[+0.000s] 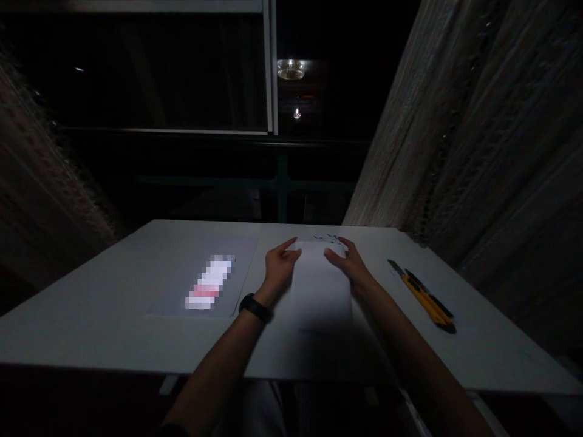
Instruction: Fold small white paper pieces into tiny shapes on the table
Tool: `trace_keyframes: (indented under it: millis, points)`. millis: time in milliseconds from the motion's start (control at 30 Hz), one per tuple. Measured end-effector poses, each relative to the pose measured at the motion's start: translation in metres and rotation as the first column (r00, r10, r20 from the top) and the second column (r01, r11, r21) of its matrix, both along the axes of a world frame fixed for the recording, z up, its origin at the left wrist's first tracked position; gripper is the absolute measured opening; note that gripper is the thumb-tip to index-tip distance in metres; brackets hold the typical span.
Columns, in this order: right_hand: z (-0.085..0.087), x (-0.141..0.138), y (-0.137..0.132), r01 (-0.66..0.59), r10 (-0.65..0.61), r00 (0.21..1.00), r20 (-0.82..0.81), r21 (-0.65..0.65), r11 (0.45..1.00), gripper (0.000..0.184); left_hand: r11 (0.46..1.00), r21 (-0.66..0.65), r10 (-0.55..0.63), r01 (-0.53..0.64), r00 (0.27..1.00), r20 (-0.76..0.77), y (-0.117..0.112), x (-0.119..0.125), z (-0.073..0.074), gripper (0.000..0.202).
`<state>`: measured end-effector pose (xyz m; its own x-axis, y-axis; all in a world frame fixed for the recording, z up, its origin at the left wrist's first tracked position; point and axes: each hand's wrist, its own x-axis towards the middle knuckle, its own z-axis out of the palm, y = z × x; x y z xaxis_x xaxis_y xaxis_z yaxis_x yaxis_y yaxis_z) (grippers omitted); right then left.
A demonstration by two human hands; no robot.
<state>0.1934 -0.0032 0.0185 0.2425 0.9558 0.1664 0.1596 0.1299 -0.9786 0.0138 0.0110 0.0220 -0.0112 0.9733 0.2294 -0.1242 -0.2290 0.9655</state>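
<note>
A sheet of white paper [321,285] stands between my two hands over the near middle of the table. My left hand [279,266] grips its left edge near the top, thumb on the face toward me. At the opposite edge, my right hand [348,262] pinches the paper the same way, its fingers mostly hidden behind. Several dark pen-like marks [331,238] show just past the paper's top edge; I cannot tell which surface bears them. A dark watch [255,308] is on my left wrist.
On the white table [104,303], a bright pixelated rectangle [210,282] lies on paper [245,267] at left. A yellow utility knife [423,298] with its blade out lies at right, beside a black pen [432,296]. Curtains [392,152] flank a dark window behind.
</note>
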Motion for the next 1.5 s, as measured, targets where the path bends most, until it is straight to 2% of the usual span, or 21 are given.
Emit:
trace_keyframes:
  millis: [100, 400, 567, 700, 767, 900, 1067, 1500]
  points:
    - [-0.004, -0.006, -0.004, -0.092, 0.088, 0.992, -0.095, -0.033, 0.995, 0.078, 0.999, -0.028, -0.027, 0.027, 0.999, 0.028, -0.001, -0.007, -0.002, 0.057]
    - [-0.005, -0.004, -0.005, -0.148, 0.149, 0.983, -0.109, 0.015, 0.989, 0.063, 0.989, -0.079, -0.129, 0.128, 0.992, -0.004, 0.000, -0.025, -0.003, 0.051]
    - [-0.003, -0.004, -0.005, -0.180, 0.185, 0.977, -0.108, 0.058, 0.982, 0.069, 0.963, -0.148, -0.206, 0.224, 0.971, 0.124, -0.005, -0.028, 0.004, 0.051]
    - [0.000, -0.003, -0.007, -0.218, 0.223, 0.970, -0.092, 0.060, 0.974, 0.065, 0.915, -0.154, -0.343, 0.374, 0.919, 0.193, -0.006, -0.034, 0.006, 0.058]
    - [0.002, -0.003, -0.009, -0.237, 0.241, 0.966, -0.093, 0.059, 0.970, 0.064, 0.899, -0.154, -0.372, 0.409, 0.901, 0.221, -0.005, -0.037, 0.004, 0.053]
    - [0.003, -0.005, -0.011, -0.260, 0.265, 0.958, -0.113, 0.056, 0.964, 0.064, 0.894, -0.171, -0.367, 0.415, 0.895, 0.254, -0.005, -0.038, 0.002, 0.043]
    - [0.003, -0.007, -0.012, -0.289, 0.296, 0.945, -0.137, 0.069, 0.955, 0.071, 0.905, -0.176, -0.334, 0.386, 0.904, 0.265, -0.008, -0.038, 0.007, 0.040]
    - [0.001, -0.011, -0.012, -0.287, 0.295, 0.949, -0.109, 0.087, 0.954, 0.073, 0.910, -0.143, -0.329, 0.389, 0.888, 0.322, -0.014, -0.035, 0.016, 0.025]
